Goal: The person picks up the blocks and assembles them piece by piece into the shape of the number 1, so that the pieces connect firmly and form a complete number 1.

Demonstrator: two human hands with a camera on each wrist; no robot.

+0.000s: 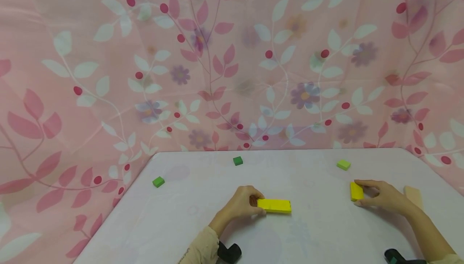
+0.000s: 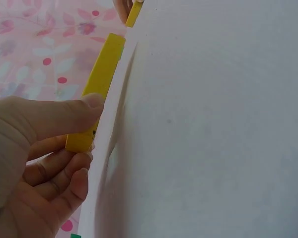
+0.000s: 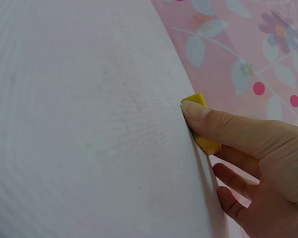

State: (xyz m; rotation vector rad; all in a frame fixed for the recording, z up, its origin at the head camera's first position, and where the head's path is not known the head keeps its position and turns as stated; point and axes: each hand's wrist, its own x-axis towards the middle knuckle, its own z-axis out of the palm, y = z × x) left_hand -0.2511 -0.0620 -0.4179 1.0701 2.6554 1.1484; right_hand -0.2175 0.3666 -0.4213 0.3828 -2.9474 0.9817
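Observation:
My left hand (image 1: 243,203) pinches the left end of a long yellow block (image 1: 277,206) between thumb and fingers, near the middle of the white table. In the left wrist view the thumb lies across this yellow block (image 2: 102,74), and its far end sticks out free. Farther right, my right hand (image 1: 386,196) pinches a shorter yellow block (image 1: 357,191) by its edges. The right wrist view shows the thumb over part of that short block (image 3: 207,144); the fingers behind it are partly hidden. The two yellow blocks are apart.
Small green blocks lie at the left (image 1: 158,182) and back middle (image 1: 237,161) of the white table (image 1: 145,232). A light green block (image 1: 343,164) sits at the back right. Behind the right hand lies a pale wooden block (image 1: 413,196), partly covered. A pink floral curtain (image 1: 232,75) hangs behind.

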